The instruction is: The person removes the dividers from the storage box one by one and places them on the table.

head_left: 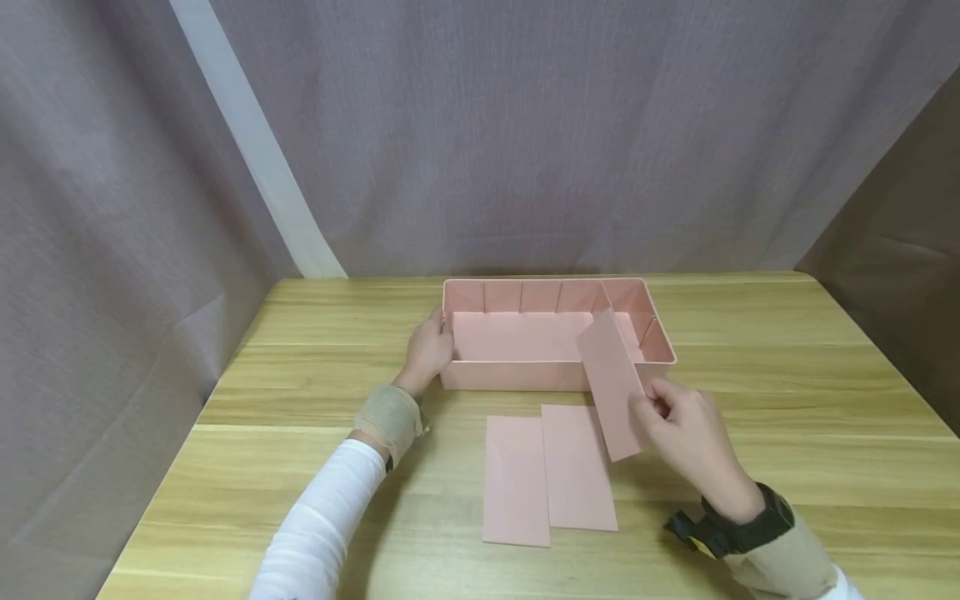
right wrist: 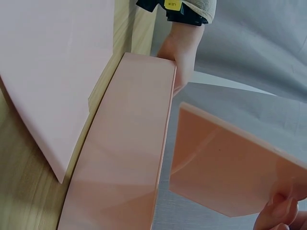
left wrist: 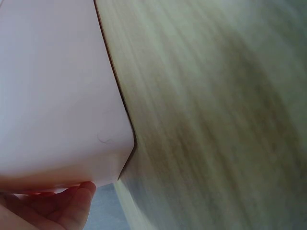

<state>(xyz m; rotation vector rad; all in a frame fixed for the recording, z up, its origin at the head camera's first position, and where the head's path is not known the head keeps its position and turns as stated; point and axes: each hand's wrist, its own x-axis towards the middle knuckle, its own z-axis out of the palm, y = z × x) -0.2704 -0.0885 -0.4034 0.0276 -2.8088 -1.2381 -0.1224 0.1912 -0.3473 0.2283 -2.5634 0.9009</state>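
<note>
A long pink box [head_left: 517, 376] stands on the table, with slotted inner walls and small compartments at its right end. My left hand [head_left: 431, 346] holds the box's left end; the left wrist view shows its fingers [left wrist: 76, 206] against the end wall. Between thumb and fingers, my right hand [head_left: 690, 429] pinches a flat pink divider panel [head_left: 611, 387] by its edge. That panel is tilted above the box's front rim, near the right end, and hides part of the box. Two more pink panels [head_left: 516, 483] lie side by side in front of the box, slightly overlapping.
The wooden table [head_left: 300, 400] has a grey curtain [head_left: 480, 142] behind it and at its sides. A pale strip [head_left: 262, 150] runs down the curtain at the left. Bare wood lies to the left and right of the box.
</note>
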